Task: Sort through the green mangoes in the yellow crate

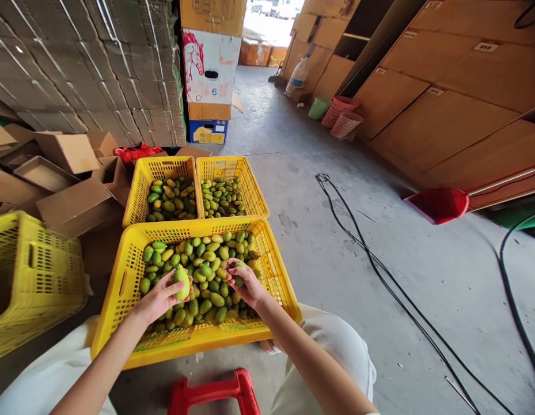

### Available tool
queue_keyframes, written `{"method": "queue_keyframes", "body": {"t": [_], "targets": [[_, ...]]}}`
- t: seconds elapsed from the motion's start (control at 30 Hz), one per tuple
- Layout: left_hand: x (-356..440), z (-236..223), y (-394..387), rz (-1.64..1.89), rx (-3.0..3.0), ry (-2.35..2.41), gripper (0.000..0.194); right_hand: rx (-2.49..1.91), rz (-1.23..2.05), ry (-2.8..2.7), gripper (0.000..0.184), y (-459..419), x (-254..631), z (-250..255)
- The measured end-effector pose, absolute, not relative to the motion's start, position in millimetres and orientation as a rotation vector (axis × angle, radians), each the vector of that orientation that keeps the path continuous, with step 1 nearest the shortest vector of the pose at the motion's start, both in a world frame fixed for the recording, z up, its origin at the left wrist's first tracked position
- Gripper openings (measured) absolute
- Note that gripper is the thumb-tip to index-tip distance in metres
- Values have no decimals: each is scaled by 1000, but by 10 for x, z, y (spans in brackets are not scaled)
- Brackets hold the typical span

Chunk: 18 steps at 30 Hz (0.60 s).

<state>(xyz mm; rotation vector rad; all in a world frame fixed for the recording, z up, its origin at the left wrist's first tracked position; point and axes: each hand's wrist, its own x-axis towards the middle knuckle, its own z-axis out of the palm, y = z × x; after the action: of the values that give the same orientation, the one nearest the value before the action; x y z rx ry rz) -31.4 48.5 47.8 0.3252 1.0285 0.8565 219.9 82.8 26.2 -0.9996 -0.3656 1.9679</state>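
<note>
My left hand (pixel 163 297) is closed around a pale green mango (pixel 181 282), held above the left-middle of a large yellow crate (pixel 107 323). That crate holds a heap of small green and yellowish mangoes (pixel 216 299). Over the right part of the heap, my right hand (pixel 249 287) curls its fingers about a darker green mango (pixel 239 280), which they partly cover. Just beyond stand two smaller yellow crates, the left one (pixel 129 202) and the right one (pixel 257 193), each with more mangoes in it.
Another yellow crate (pixel 55 271) stands at the left, near loose cardboard boxes (pixel 77 202). A red stool (pixel 211 392) is below the large crate. Black cables (pixel 371 256) run over the floor at right, near a red dustpan (pixel 440 204). Stacked cartons line both sides.
</note>
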Motion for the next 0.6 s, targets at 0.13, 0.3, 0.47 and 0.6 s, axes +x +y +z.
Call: {"method": "queue_keyframes", "body": {"t": [0.13,0.3,0.47,0.6], "targets": [[-325,421,475,854,358,963,39,-1000,1987,-419,32,835,2189,266],[-321,396,505,928,299,1040,32,-938,2072,-345,32,837,2190,257],[-292,421,539,952,101,1076,17,-777,2101,-245,33,865,2210,238],[-262,421,530,958,143,1063,21,-811,2110,-330,33,846,2186,247]]}}
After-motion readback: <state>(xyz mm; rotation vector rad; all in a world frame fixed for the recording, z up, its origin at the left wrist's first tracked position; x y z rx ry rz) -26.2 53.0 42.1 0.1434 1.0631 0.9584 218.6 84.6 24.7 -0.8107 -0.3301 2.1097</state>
